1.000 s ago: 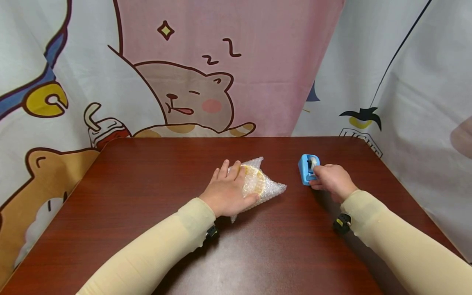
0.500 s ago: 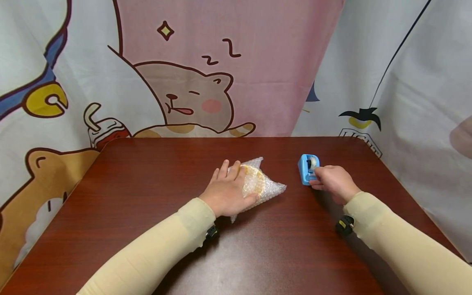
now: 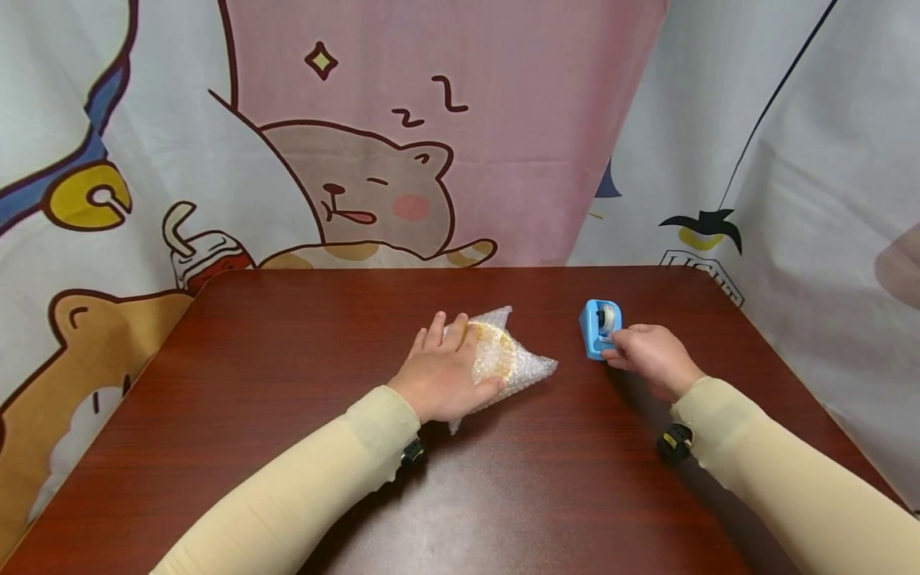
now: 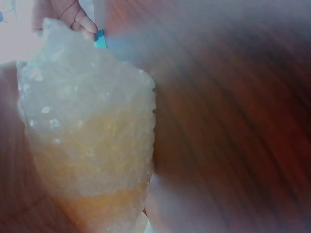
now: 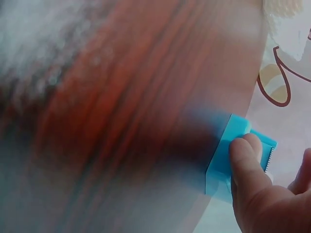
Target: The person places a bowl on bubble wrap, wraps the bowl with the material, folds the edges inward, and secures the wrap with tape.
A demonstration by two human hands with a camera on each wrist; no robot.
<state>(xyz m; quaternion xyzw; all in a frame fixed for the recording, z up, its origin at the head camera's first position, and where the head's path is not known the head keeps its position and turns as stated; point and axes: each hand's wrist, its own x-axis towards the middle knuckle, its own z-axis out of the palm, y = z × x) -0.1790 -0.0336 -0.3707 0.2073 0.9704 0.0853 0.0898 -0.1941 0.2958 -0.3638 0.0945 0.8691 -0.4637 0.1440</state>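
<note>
A bubble-wrapped package (image 3: pixel 528 367), clear with a yellow-edged thing inside, lies on the table. My left hand (image 3: pixel 440 382) rests flat on its left part, fingers spread, covering some of it. In the left wrist view the bubble wrap (image 4: pixel 92 111) fills much of the left side. To the right stands a light blue tape dispenser (image 3: pixel 593 329) with a roll of clear tape (image 3: pixel 608 319). My right hand (image 3: pixel 656 355) has curled fingers at the dispenser's near, toothed end and seems to pinch the tape's end there; the strip itself is hard to make out.
The dark red-brown wooden table (image 3: pixel 302 343) reaches back to a printed cartoon curtain (image 3: pixel 532 144). Another curtain (image 3: pixel 812 239) hangs along the right edge. A small black wrist device (image 3: pixel 674 444) sits under the right sleeve.
My right hand has shifted slightly right, a little away from the tape dispenser's front. My left hand and the bubble-wrapped package stay where they were.
</note>
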